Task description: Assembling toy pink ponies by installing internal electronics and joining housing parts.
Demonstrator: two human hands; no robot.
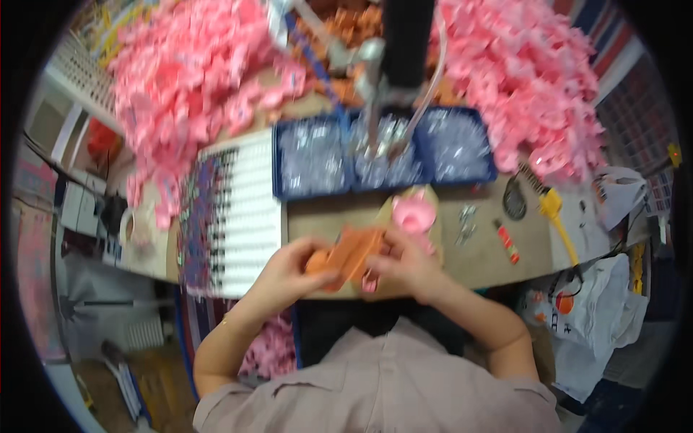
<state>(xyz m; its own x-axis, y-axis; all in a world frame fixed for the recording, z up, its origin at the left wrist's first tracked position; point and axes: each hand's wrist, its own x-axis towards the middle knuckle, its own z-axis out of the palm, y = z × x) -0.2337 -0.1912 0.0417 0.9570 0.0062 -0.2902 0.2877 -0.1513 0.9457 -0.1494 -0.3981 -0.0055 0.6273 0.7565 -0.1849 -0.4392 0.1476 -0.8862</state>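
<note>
The orange part (355, 252) sits between both hands, above the near edge of the bench (462, 267). The left hand (290, 273) has its fingers closed on the part's left end; the right hand (408, 265) has its fingers bent around the right edge. A small pink piece (369, 282) shows just below the right fingers.

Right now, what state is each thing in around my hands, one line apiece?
Left hand: closed on the orange part
Right hand: closed on its other side
Orange part: held, tilted
Blue bins: uncovered, holding clear pieces
Left pink pile: heaped loosely
Right pink pile: heaped loosely
Red-handled tool: lying flat, unheld
</note>
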